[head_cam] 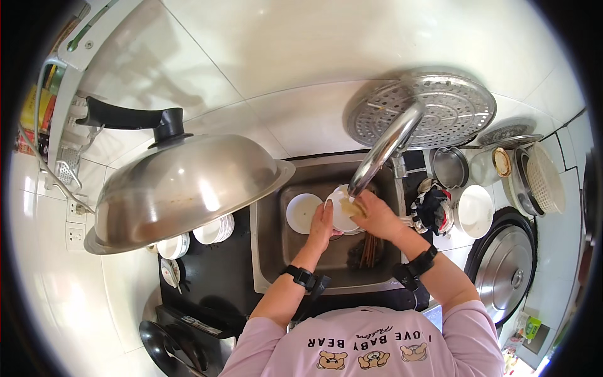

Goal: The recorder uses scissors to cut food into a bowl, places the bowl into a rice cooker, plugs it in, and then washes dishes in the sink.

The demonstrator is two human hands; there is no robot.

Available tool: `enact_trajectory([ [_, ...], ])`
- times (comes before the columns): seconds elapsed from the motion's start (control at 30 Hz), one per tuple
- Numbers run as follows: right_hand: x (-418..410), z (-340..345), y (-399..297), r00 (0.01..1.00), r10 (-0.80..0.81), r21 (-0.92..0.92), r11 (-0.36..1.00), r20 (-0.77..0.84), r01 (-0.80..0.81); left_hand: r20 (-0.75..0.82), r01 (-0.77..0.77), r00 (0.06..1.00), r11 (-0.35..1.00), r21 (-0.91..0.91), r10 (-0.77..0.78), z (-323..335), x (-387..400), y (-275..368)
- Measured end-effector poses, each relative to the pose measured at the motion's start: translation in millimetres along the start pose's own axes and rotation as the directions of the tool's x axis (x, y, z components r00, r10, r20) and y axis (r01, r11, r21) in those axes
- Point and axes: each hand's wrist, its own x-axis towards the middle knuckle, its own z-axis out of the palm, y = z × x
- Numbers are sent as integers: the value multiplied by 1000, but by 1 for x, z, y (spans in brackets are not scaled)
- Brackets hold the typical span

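Note:
Over a stainless steel sink (268,264), my left hand (321,225) grips the left side of a white bowl (340,214). My right hand (377,217) presses a yellowish sponge or cloth (351,206) against the bowl's inside, just under the curved chrome faucet (386,146). Another white bowl (304,213) lies in the sink to the left of my left hand. Several brown chopsticks (368,250) rest on the sink's bottom at the right, below my right hand. The faucet partly hides the sponge or cloth and the bowl's rim.
A large steel wok lid (188,184) with a black handle overhangs the left counter, near stacked white bowls (214,229). Behind the faucet leans a perforated metal steamer plate (433,110). Bunched cloths (431,207), a white bowl (474,211) and a lidded pot (504,273) stand right of the sink.

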Motion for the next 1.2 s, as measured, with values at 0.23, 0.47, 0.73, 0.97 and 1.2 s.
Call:
enact_trajectory([
  [0.23,1,-12,-25,796,-35,297,937,604,-184,57,-143,989,986,88,139,2,-6,13],
  [0.47,0,18,-5,925,-61,-103,989,374,107,112,-283,955,957,61,275,-6,22,-10],
  [0.73,-5,52,-9,989,67,-300,953,128,-26,23,-137,990,990,-41,138,7,17,-16],
  [0.97,-16,68,1,988,-157,-427,892,9,146,-23,-200,977,955,218,210,-1,27,-20],
  [1.2,-25,12,40,753,-480,-515,550,450,657,287,17,945,897,442,-159,-16,5,43],
])
